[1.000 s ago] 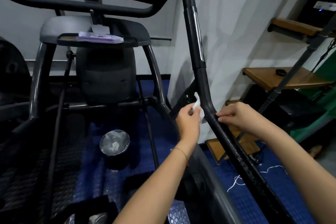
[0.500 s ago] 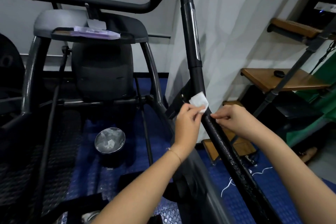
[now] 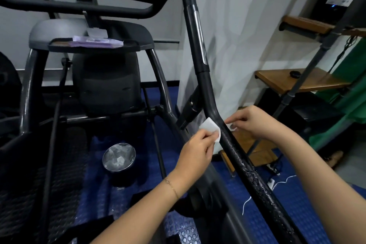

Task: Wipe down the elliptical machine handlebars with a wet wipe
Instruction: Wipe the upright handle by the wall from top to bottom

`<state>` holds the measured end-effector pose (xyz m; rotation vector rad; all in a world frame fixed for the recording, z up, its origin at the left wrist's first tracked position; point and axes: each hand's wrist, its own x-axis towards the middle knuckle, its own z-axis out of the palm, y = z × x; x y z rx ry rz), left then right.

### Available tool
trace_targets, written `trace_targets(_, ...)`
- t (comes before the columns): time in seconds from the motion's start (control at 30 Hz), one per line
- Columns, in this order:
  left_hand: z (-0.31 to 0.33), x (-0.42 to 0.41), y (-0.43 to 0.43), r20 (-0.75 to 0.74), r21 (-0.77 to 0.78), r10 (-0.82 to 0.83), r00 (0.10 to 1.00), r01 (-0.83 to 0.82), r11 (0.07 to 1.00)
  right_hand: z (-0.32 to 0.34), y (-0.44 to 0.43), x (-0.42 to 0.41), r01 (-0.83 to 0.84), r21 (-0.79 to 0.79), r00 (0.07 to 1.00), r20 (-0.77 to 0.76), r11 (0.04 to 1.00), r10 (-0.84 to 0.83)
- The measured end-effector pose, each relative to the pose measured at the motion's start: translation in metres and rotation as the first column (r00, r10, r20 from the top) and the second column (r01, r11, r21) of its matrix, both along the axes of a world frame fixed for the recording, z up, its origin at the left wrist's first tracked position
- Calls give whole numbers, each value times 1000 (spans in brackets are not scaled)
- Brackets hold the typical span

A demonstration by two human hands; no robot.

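Note:
The black right handlebar (image 3: 206, 77) of the elliptical runs from top centre down to the lower right, and its lower stretch glistens wet. A white wet wipe (image 3: 210, 127) is looped behind the bar at its bend. My left hand (image 3: 195, 151) pinches one end of the wipe on the bar's left side. My right hand (image 3: 255, 123) pinches the other end (image 3: 230, 126) on the right side. The part of the wipe behind the bar is hidden.
A purple wipes pack (image 3: 97, 42) lies on the machine's tray. A small metal bin (image 3: 118, 157) stands on the blue mat. A white wall (image 3: 237, 35) rises right behind the handlebar. Wooden shelves (image 3: 297, 80) and a metal pole stand at the right.
The wipe went from a bunched piece held by my left hand alone to a strip around the bar. My right hand now holds its other end. Both hands sit slightly lower.

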<state>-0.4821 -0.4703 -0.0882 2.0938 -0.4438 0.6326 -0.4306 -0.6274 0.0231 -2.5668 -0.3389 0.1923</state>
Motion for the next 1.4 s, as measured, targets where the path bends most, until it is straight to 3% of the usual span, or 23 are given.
trace_targets(0.1,21,-5,2,-178,-220,-60,982,20,975,9,1,-18,20,167,980,190,986,-52)
trace_targets(0.2,45,-2,6,-317,-551,-181,931,-25,834,14,12,-49,-55,340,969,244,939,-31)
trace_targets(0.33,74,6,8,-426,-772,-405,809,-91,630,9,29,-57,-24,269,945,321,963,-66)
trace_targets(0.43,82,17,14,-413,-814,-496,764,-66,577,11,37,-41,30,253,921,368,967,-125)
trace_targets(0.47,81,23,18,-415,-778,-436,798,-64,625,12,37,-33,33,230,920,373,973,-119)
trace_targets(0.53,75,40,28,-384,-566,-155,910,-99,819,12,35,-15,8,69,930,366,998,-33)
trace_targets(0.6,71,52,34,-253,-216,88,964,-145,966,7,37,-3,-45,-114,949,304,992,78)
trace_targets(0.63,67,56,35,-126,11,142,982,-141,990,5,38,-1,-69,-153,962,252,986,107)
trace_targets(0.67,62,63,36,48,280,137,989,-145,949,5,39,-1,-92,-165,972,198,982,124)
trace_targets(0.7,56,70,37,200,512,84,976,-177,840,5,37,-3,-119,-172,977,153,978,146)
trace_targets(0.77,48,77,43,309,791,-41,950,-232,566,8,31,-7,-191,-229,972,90,955,216)
trace_targets(0.83,48,77,48,285,873,-74,956,-227,432,8,27,-7,-230,-285,961,84,931,263)
trace_targets(0.93,52,75,50,228,931,-73,971,-195,309,4,30,-3,-192,-274,961,141,942,237)
trace_targets(1.2,56,70,45,147,933,-62,987,-117,341,-3,11,-28,-225,-329,942,168,917,291)
trace_targets(1.4,66,60,35,62,931,-20,998,-50,362,-11,13,-45,-182,-369,903,304,911,303)
